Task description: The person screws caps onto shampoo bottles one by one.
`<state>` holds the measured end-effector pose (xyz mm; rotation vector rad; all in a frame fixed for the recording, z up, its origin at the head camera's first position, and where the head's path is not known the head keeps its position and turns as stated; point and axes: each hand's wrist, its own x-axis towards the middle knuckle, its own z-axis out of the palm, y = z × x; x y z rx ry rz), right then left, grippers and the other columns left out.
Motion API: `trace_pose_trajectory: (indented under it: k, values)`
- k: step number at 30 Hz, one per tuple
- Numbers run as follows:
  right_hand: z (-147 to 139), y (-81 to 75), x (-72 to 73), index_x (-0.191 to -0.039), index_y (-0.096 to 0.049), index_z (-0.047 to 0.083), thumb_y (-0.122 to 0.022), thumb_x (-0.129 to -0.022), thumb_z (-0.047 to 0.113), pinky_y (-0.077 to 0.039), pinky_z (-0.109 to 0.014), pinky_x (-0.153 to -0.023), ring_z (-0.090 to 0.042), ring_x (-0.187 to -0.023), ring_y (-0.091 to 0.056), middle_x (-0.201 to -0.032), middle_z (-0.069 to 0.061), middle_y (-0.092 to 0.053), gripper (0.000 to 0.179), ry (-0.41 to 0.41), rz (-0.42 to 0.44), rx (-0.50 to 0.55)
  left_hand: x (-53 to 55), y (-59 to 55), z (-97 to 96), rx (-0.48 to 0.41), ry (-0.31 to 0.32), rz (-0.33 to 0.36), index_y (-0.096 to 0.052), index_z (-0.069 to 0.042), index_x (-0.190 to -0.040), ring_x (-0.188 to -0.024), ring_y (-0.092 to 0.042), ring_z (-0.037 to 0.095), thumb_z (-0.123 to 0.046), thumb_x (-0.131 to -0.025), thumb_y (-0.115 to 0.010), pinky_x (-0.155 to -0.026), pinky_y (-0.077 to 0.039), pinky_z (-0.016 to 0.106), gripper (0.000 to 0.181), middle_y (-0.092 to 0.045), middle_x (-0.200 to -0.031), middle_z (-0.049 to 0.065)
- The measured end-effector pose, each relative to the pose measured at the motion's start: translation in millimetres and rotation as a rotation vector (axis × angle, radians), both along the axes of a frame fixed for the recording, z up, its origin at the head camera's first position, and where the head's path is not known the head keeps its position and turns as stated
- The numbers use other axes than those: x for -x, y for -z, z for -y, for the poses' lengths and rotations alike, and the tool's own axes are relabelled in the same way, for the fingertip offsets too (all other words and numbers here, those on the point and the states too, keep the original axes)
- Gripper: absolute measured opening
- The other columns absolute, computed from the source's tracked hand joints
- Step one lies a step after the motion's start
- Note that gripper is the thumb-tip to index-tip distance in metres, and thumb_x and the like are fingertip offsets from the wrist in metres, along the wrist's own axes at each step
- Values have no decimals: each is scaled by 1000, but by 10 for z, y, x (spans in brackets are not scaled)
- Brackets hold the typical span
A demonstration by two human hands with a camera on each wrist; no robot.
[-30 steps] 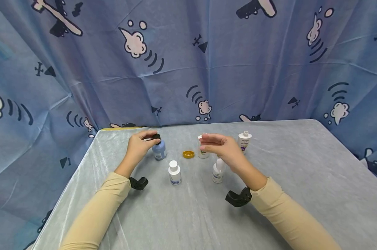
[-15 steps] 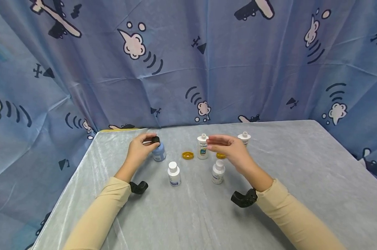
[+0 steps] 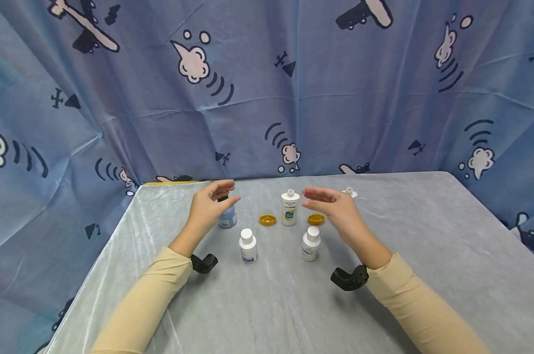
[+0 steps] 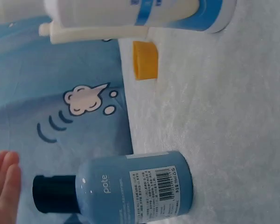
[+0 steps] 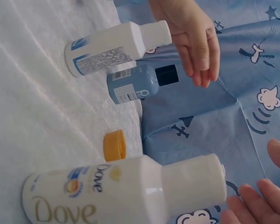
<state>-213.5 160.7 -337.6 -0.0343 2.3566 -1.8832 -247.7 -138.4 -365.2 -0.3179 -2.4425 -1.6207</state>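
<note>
In the head view my left hand (image 3: 207, 204) hovers by the black-capped blue bottle (image 3: 227, 219), fingers and thumb spread apart with nothing between them. The left wrist view shows its fingertips just off the black cap (image 4: 55, 193). My right hand (image 3: 338, 209) is held in the air with fingers extended and thumb apart, holding nothing. Near it stands a white Dove bottle (image 3: 311, 246), its cap below the fingertips in the right wrist view. An upright white bottle (image 3: 289, 210) with a narrow bare neck is between the hands. Another white bottle (image 3: 350, 192) is mostly hidden behind my right hand.
A white-capped bottle (image 3: 248, 247) stands at the front left. Two yellow-orange round pieces (image 3: 267, 220) lie on the grey cloth-covered table (image 3: 267, 305), one on each side of the middle bottle. A blue printed curtain (image 3: 249, 88) hangs behind the far edge.
My left hand has let go of the blue bottle's black cap, spreading its fingers and shifting slightly right. My right hand has moved right, away from the middle white bottle. The bottles stay in place.
</note>
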Motion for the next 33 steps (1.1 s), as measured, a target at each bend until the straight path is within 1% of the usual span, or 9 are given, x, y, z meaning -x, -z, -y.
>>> trace_pose_trajectory:
  k: [3,6,11,15,19,22,26,29,33]
  values:
    - [-27,-3,17,-143,-51,4,-70,-93,18,-34,-44,-120,-29,-139,-48,-148,-15,-52,55,-2,13,19,-6,-11,-59,48,93,68,-62,-10,-133,-125,-61,28,-16,-87,-78,-107,-50,40,49,-63,-135,12]
    - [-26,12,35,-145,-49,3,-70,-93,17,-33,-43,-121,-28,-140,-47,-149,-15,-51,58,-5,27,32,-8,-9,-115,70,151,90,-62,-11,-134,-125,-61,28,-16,-86,-79,-105,-51,41,51,-63,-135,12]
    - [-8,59,91,-146,-47,1,-70,-92,13,-33,-41,-121,-27,-141,-47,-150,-17,-49,60,7,49,61,53,27,-242,93,228,103,-63,-8,-132,-125,-61,32,-13,-85,-80,-106,-50,43,51,-63,-135,13]
    - [17,102,144,-148,-45,2,-71,-92,14,-32,-42,-122,-27,-142,-45,-152,-17,-47,63,4,69,58,131,81,-315,117,279,170,-60,-4,-134,-128,-58,37,-12,-85,-79,-109,-48,45,54,-61,-138,16]
    - [37,142,188,-149,-42,2,-71,-92,15,-30,-43,-123,-28,-144,-42,-154,-16,-45,66,-10,87,32,196,144,-356,165,324,226,-55,-1,-138,-131,-55,37,-11,-86,-78,-111,-46,41,58,-56,-142,19]
    - [56,172,230,-150,-41,2,-72,-92,14,-29,-43,-123,-29,-145,-41,-154,-16,-44,67,-8,99,26,218,189,-396,194,345,266,-53,-1,-140,-133,-54,35,-13,-87,-78,-111,-46,39,61,-55,-144,19]
    - [88,220,296,-150,-42,4,-72,-91,16,-29,-43,-123,-28,-145,-40,-155,-15,-43,67,-11,129,16,215,238,-441,229,350,317,-53,-1,-141,-133,-54,33,-15,-86,-78,-112,-45,40,62,-56,-144,17]
    - [108,249,332,-151,-39,4,-71,-92,18,-28,-45,-123,-28,-147,-37,-157,-15,-40,69,-37,155,1,218,278,-456,261,355,326,-54,-1,-140,-132,-55,33,-14,-86,-79,-112,-45,40,61,-58,-142,16]
    - [124,276,368,-152,-37,4,-70,-93,18,-28,-47,-123,-30,-148,-35,-158,-15,-38,70,-53,193,19,234,324,-466,286,361,333,-55,0,-138,-131,-56,32,-13,-84,-80,-111,-45,41,60,-59,-140,16]
